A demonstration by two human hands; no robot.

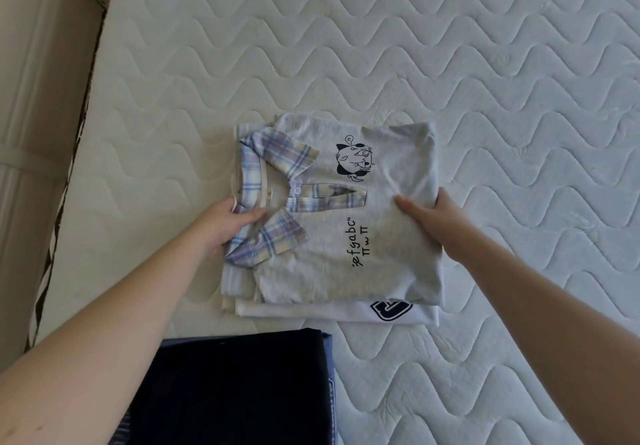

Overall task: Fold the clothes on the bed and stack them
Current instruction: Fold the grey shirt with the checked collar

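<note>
Folded grey shirt with a plaid collar, lying flat on top of a small stack in the middle of the bed. Printed on its front: a black cartoon cat head and, nearer the camera, the letters "efgabc" (turned sideways from this view). Beneath the grey shirt, a folded white garment with a dark blue emblem peeking out at the near right corner, plus paler layers showing along the shirt's left edge.

Left hand at the collar side of the grey shirt, fingers curled under the plaid edge and thumb on top, pinching the fabric. Right hand at the opposite side of the shirt, thumb laid flat across the grey cloth, fingers wrapped round the folded edge and out of sight beneath it; grip closed on the shirt's right margin.

Near the camera from the grey shirt, just apart from the stack, a second pile: a dark navy garment on top of a blue denim piece. Left of the shirt, beyond the mattress edge, a beige panel (wall or furniture, cannot tell).
</note>
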